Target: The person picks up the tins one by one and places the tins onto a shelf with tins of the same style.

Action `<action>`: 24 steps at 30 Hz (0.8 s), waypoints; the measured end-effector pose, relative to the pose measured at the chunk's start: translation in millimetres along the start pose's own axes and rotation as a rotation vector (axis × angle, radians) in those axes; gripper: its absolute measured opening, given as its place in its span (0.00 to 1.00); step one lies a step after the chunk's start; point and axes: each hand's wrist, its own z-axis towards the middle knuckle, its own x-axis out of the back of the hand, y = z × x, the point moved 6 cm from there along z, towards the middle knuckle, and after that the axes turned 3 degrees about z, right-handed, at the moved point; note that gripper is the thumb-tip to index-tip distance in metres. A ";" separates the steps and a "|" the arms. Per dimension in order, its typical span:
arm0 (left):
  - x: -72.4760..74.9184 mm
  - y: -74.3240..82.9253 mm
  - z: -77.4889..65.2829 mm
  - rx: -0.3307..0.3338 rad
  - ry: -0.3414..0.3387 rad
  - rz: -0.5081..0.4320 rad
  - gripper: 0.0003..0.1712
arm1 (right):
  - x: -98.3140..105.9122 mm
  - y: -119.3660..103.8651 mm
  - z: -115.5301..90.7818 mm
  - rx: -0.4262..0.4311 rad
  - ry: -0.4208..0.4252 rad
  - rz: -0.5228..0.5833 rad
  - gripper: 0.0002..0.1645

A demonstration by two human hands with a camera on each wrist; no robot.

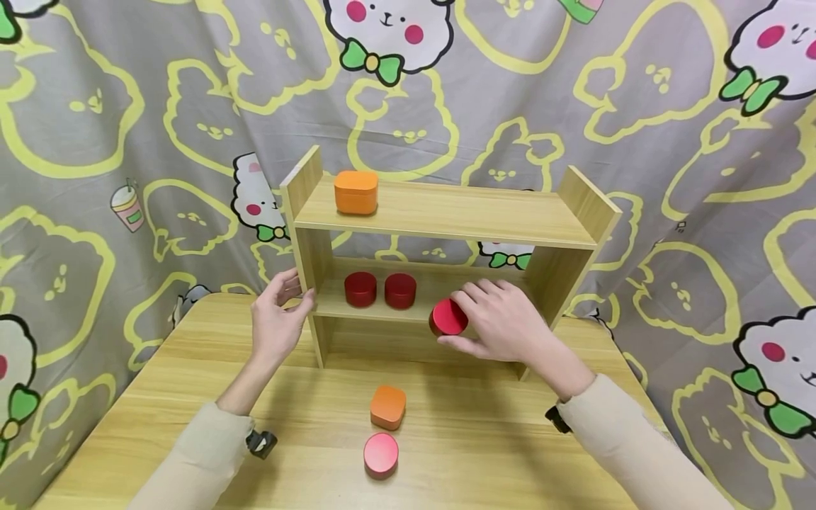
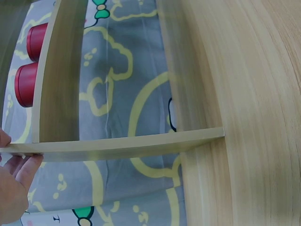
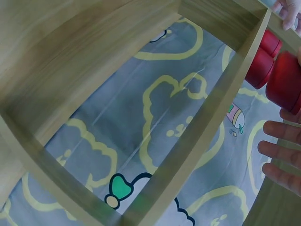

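Observation:
My right hand holds a red round tin between thumb and index finger, tilted, in front of the middle board of a wooden shelf. In the right wrist view, its other fingers are spread away from the tin. Two more red round tins, a left one and a right one, stand side by side on that middle board. With thumb and fingers on opposite faces, my left hand grips the shelf's left side panel.
An orange rounded-square tin sits on the top board, towards the left. On the table in front of the shelf lie another orange tin and a pinkish-red round tin. A patterned curtain hangs behind.

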 end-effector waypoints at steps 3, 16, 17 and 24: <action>-0.6 0.5 -0.1 0.000 -0.002 -0.005 0.22 | -3.3 3.1 3.2 -0.018 0.002 -0.003 0.41; -0.6 0.8 -1.1 -0.010 -0.006 -0.008 0.22 | -20.8 12.5 16.5 -0.065 0.015 0.030 0.38; -0.6 0.8 -1.1 -0.010 -0.007 -0.006 0.22 | -22.5 13.5 17.0 -0.069 0.013 0.035 0.37; -0.6 1.5 -0.6 -0.012 -0.005 0.001 0.22 | -34.9 19.9 19.1 -0.101 -0.024 0.047 0.37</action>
